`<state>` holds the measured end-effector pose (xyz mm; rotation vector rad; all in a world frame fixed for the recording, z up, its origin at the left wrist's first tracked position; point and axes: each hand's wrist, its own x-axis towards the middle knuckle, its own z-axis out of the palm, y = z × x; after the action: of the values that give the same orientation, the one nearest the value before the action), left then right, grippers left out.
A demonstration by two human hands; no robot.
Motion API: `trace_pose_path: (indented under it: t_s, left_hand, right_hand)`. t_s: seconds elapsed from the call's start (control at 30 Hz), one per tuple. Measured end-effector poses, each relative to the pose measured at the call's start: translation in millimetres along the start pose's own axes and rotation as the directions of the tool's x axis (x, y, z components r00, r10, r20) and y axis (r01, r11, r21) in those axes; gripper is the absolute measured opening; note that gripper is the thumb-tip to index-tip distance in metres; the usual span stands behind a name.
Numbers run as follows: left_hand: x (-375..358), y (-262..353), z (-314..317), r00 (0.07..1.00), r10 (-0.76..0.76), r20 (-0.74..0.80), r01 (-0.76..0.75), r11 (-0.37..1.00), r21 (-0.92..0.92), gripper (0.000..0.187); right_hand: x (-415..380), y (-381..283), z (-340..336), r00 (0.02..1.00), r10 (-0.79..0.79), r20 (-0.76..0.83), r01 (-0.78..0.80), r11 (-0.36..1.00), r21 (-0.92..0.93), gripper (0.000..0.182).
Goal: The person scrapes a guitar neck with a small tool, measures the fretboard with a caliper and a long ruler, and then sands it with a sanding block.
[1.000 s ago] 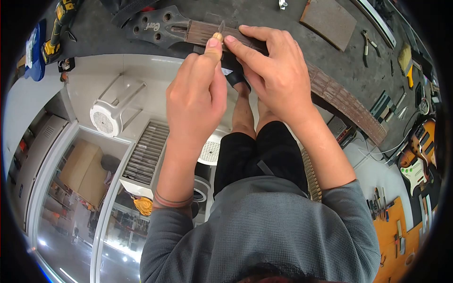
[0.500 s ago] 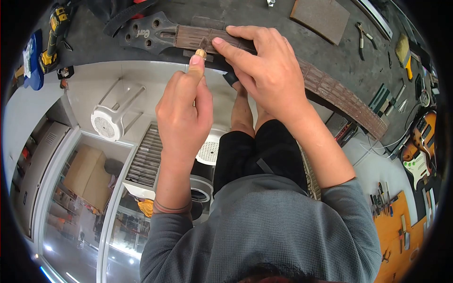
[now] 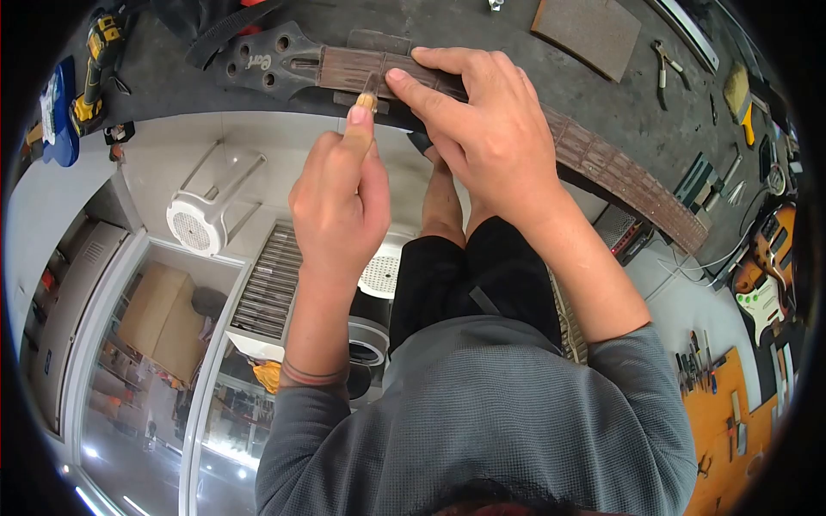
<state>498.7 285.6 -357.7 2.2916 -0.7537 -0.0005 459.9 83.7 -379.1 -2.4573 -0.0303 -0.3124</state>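
With the curled fingers of the left hand [image 3: 340, 193], gripping the tool [image 3: 366, 101], thumb extended, likely for control. Resting spread fingers of the right hand [image 3: 495, 129] on the neck [image 3: 594, 156], along the bench's [image 3: 482, 31] near edge, likely for steadiness.

The left hand [image 3: 338, 193] was tightly curled, thumb [image 3: 359, 125] stretched forward; the right hand [image 3: 503, 138] arched knuckles-up, fingers [image 3: 430, 99] slanting leftward.

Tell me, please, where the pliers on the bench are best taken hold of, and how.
Probably around both handles, closing on them from the person's side of the bench: the pliers lie flat, head pointing away, and their handles spread apart towards that side.
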Motion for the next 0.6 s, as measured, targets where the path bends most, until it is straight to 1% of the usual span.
trace_pose_path:
  t_s: [0.13, 0.27, 0.33, 0.47, 0.53, 0.6]
  left_hand:
    - [18, 16, -12, 0.997, -0.056, 0.061, 0.055, 0.998, 0.016, 0.048]
    - [9, 15, -16, 0.996, -0.068, 0.061, 0.067, 0.998, 0.022, 0.047]
    - [5, 11, -13, 0.998, -0.052, 0.044, 0.051, 0.998, 0.029, 0.048]
    - [-7, -8, 0, 0.999, 0.033, -0.023, -0.032, 0.999, 0.010, 0.047]
    - [-4, -10, 6, 0.997, 0.063, -0.039, -0.062, 0.998, 0.028, 0.046]
    - [4, -9, 11, 0.995, 0.077, -0.056, -0.077, 0.997, 0.006, 0.046]
  right_hand:
    - [2, 1, 0, 1.000, -0.004, -0.003, 0.004, 1.000, -0.005, 0.053]
    - [2, 0, -2, 1.000, 0.001, 0.012, -0.001, 1.000, -0.007, 0.054]
    - [2, -1, -2, 1.000, -0.002, 0.008, 0.002, 1.000, -0.015, 0.054]
    - [3, -2, -2, 1.000, 0.009, 0.013, -0.008, 0.999, -0.032, 0.053]
    - [4, -1, -1, 1.000, 0.003, 0.004, -0.002, 0.999, -0.045, 0.053]
    - [2, -2, 0, 1.000, -0.001, 0.003, 0.002, 0.999, -0.042, 0.053]
